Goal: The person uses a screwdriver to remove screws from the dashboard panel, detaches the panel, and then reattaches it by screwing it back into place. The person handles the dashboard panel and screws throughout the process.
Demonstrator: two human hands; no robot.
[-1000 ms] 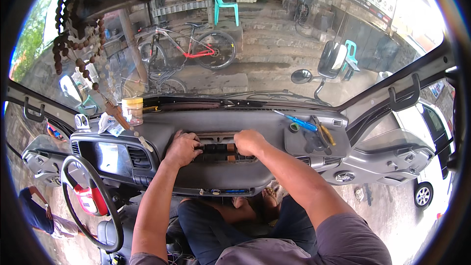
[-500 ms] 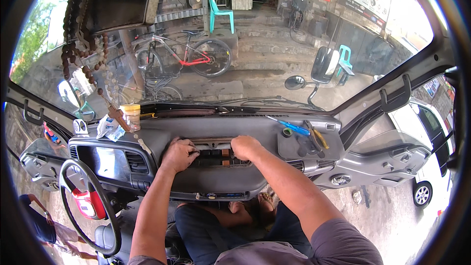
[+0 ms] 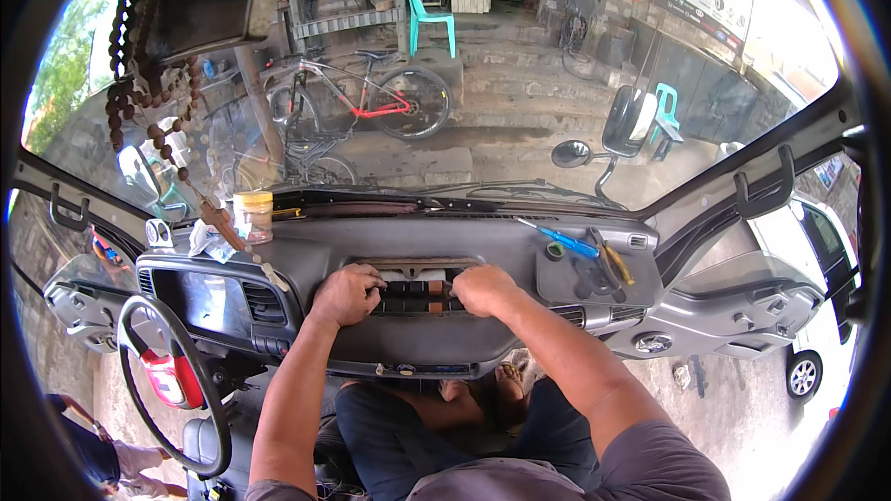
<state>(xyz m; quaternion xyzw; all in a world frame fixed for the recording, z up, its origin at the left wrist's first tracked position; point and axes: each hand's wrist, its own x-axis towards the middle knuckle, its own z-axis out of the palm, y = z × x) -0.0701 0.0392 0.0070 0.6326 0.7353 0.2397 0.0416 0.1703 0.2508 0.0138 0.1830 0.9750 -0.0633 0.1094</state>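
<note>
A rectangular opening (image 3: 413, 287) in the middle of the dashboard shows a row of black and orange blocks, which look like relays, with a brownish strip (image 3: 413, 265) along its upper edge. At the opening's left end is my left hand (image 3: 347, 295), fingers bent inward over the edge and pinched together. My right hand (image 3: 483, 290) is closed at the right end, its fingertips reaching into the opening. What either hand grips, if anything, is hidden by the fingers.
A blue-handled screwdriver (image 3: 568, 241), yellow-handled pliers (image 3: 616, 263) and a dark roll of tape (image 3: 555, 250) lie on the right dashboard. At left are a steering wheel (image 3: 221, 413), a yellow-lidded jar (image 3: 252, 220) and hanging beads with a wooden cross (image 3: 221, 221).
The whole view has shifted slightly, so the scene sits a little to the right. Both hands stay at the opening's two ends, with only small finger shifts.
</note>
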